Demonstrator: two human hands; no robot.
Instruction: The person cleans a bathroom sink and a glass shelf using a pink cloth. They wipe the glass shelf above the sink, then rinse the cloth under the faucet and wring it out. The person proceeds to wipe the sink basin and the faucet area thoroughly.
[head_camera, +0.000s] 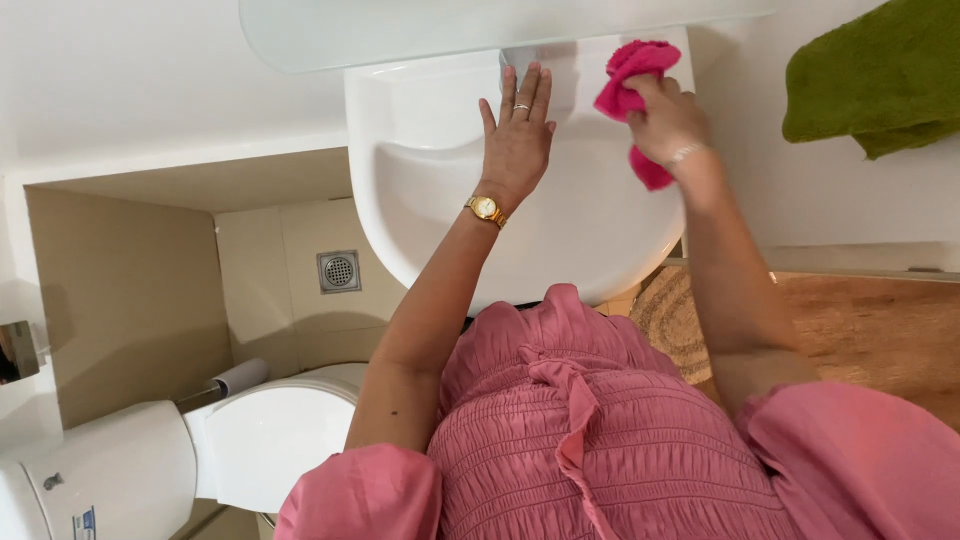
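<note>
Crumpled pink cloth (630, 80) clenched in right hand (668, 122); left hand (517, 140) flat, open, on smooth white basin (590, 230).

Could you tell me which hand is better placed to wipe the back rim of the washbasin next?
The right hand: it already grips the pink cloth at the back rim of the white washbasin. The left hand lies flat and empty on the rim.

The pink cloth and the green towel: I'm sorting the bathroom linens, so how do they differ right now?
The pink cloth is small and bunched in the right hand at the back rim of the white sink; the green towel is bigger and hangs untouched against the wall. The cloth is bright pink, the towel olive green. Both look like soft fabric.
</note>
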